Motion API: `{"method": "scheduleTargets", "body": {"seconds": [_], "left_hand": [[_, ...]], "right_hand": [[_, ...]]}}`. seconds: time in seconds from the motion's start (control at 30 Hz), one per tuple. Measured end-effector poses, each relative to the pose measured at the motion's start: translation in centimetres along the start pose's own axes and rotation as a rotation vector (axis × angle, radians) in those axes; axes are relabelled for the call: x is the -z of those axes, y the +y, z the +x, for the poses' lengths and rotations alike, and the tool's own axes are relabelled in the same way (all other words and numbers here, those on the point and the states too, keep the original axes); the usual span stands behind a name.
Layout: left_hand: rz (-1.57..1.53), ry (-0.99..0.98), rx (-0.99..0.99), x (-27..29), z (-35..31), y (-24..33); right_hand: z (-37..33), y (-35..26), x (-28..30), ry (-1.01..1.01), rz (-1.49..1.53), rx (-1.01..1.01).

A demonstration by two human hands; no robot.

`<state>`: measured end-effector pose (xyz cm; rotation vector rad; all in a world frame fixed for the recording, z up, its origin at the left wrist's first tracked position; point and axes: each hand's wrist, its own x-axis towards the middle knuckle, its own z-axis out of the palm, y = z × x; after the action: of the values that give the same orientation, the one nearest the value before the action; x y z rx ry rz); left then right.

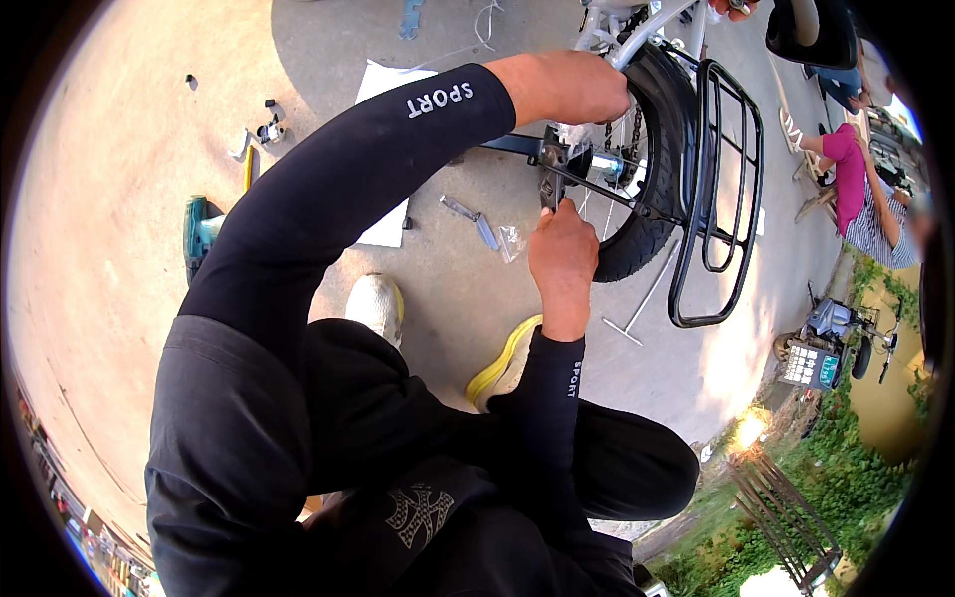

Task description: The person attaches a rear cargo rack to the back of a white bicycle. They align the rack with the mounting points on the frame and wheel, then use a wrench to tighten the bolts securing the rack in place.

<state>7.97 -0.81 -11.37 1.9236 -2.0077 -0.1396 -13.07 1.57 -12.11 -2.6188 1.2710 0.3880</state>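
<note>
My left hand (582,90) reaches across to the bicycle, curled against the frame beside the fat-tyred rear wheel (676,129). Its fingertips are turned away, so what they grip is hidden. In my right hand (564,249) is a dark metal pair of pliers (550,184), its head up against a fitting near the wheel's hub (609,165). The chain (637,124) runs close to my left hand. A black tubular rear rack (741,189) stands out to the right of the tyre, with a thin stay leading toward the pliers.
On the ground lie a folding knife (473,219), a small clear bag (510,243), a T-handled tool (645,298), a white sheet (388,224) and a teal power tool (199,234). Another person's hand (734,8) is at the top. A seated person (865,199) and a parked scooter (836,328) are at right.
</note>
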Motion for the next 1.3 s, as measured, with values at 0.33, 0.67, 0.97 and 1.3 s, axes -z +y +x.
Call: {"method": "scheduleTargets", "body": {"seconds": [0.33, 0.67, 0.97, 1.3], "left_hand": [[0.001, 0.143, -0.011, -0.5, -0.4, -0.2], [0.026, 0.013, -0.006, 0.4, -0.3, 0.0], [-0.005, 0.023, -0.007, -0.3, -0.2, -0.3], [0.023, 0.025, -0.018, 0.0, -0.1, 0.0]], "right_hand": [[0.6, 0.4, -4.8, 0.006, 0.153, -0.017], [1.4, 0.7, -1.6, -0.027, 0.114, 0.051], [1.0, 0.3, -5.3, 0.038, 0.305, 0.001], [2.0, 2.5, -6.1, 0.108, 0.475, 0.067]]}}
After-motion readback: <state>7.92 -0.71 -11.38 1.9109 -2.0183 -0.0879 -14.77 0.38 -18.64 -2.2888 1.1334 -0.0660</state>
